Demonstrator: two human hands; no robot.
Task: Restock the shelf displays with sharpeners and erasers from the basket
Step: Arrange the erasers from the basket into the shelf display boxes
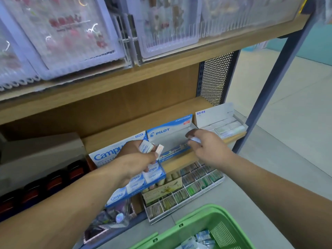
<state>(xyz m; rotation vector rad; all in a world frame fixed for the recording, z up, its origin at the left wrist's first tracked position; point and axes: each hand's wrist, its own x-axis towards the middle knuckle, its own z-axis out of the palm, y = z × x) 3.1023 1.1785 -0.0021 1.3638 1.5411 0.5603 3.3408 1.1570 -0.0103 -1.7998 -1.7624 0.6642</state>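
1. Sitting nearest, the green basket (206,212) holds wrapped erasers (203,238).
2. A divided tray (185,194) beyond carries green and yellowish items.
3. The Campus box (107,153) holds rows of erasers; the left hand (136,162) pinches two small packets (146,148) above it.
4. The right hand (206,146), fingers curled round a blue-white packet (195,140), hovers over the Pilot box (167,135).
5. Farthest, a white box (215,119) holds pale erasers.

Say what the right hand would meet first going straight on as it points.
Likely the grey inside of the Pilot box just ahead of the right hand; depth is unclear.
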